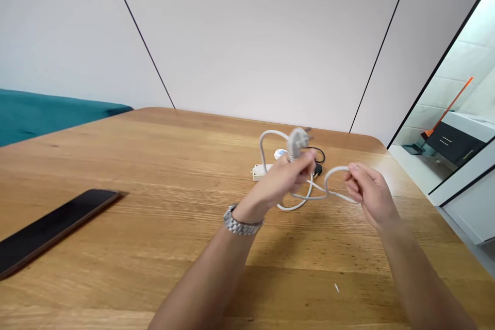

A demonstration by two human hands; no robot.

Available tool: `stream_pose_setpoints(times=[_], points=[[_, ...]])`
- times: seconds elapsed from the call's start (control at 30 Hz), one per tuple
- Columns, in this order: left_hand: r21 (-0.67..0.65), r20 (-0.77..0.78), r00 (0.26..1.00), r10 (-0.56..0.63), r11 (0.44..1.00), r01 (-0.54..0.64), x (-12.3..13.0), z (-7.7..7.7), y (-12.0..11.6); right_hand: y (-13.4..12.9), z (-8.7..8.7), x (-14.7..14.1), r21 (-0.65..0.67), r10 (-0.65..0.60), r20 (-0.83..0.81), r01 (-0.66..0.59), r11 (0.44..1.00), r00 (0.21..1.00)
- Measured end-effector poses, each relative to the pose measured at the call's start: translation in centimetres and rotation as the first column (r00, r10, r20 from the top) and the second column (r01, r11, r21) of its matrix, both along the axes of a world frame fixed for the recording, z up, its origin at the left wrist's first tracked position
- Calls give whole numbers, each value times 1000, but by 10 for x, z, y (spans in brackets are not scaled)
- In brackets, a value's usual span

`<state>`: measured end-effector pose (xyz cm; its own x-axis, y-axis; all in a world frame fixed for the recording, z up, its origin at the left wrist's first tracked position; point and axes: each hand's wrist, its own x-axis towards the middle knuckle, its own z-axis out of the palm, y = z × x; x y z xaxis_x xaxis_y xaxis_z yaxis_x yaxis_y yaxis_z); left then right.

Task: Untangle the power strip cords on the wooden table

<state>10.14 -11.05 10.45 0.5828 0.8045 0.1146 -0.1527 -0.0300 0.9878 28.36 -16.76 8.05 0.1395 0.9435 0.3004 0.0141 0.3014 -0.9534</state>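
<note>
My left hand (pixel 284 175), with a metal watch (pixel 243 223) on its wrist, is closed around the base of a white power plug (pixel 297 142). The plug points up and its prongs face right. My right hand (pixel 369 191) pinches the white cable (pixel 334 172), which curves and crosses itself between the two hands. Behind my left hand lies a white power strip (pixel 261 171), partly hidden by the hand. Beside it are a small white object with blue marking (pixel 279 153) and a black plug (pixel 317 170) with a thin black cord.
A dark tablet or phone (pixel 58 224) lies on the wooden table (pixel 174 252) at the left. One small white scrap (pixel 336 287) is near the front. A pale panelled wall (pixel 251 36) stands behind the table, with a teal seat (pixel 50 113) at the left.
</note>
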Motion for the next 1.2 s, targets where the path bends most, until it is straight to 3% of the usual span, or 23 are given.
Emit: stream_pose_setpoints(times=[0.07,0.13,0.23,0.37,0.43,0.53,0.6,0.63,0.7,0.8,0.87,1.0,1.1,1.2], points=[[-32,128,981,143,990,-140,-12,5,9,-4,5,12,85,-1,216,-18,996,976],[-64,247,927,284,959,-277,-23,10,18,-9,11,23,124,45,430,-109,986,902],[-129,328,850,413,911,-393,-39,14,29,-15,16,32,30,180,648,-261,965,740],[-204,338,809,480,877,-435,-62,17,41,-27,16,26,-269,359,794,-246,931,490],[-234,353,778,520,854,-465,-74,17,46,-37,17,17,-353,437,818,-271,895,375],[-249,337,756,562,827,-504,-86,15,53,-51,22,4,-380,575,763,-516,767,294],[-200,265,789,555,832,-518,-87,11,56,-55,24,-1,-341,660,688,-668,662,303],[-158,208,814,542,840,-519,-85,9,56,-54,25,-1,-297,675,654,-705,644,341],[-52,72,857,510,860,-507,-78,4,55,-47,22,3,-171,649,583,-707,686,489],[109,-143,863,484,875,-472,-63,-3,52,-33,15,11,78,481,428,-561,824,765],[205,-284,830,480,876,-437,-56,-8,51,-27,12,16,175,359,392,-452,874,847],[365,-503,701,506,859,-359,-54,-17,57,-23,15,19,205,129,572,-293,934,810],[359,-615,619,488,873,-331,-60,-18,62,-21,17,18,227,-32,620,-141,964,784],[315,-611,642,464,886,-341,-66,-15,61,-14,12,18,255,-200,528,71,964,825]])
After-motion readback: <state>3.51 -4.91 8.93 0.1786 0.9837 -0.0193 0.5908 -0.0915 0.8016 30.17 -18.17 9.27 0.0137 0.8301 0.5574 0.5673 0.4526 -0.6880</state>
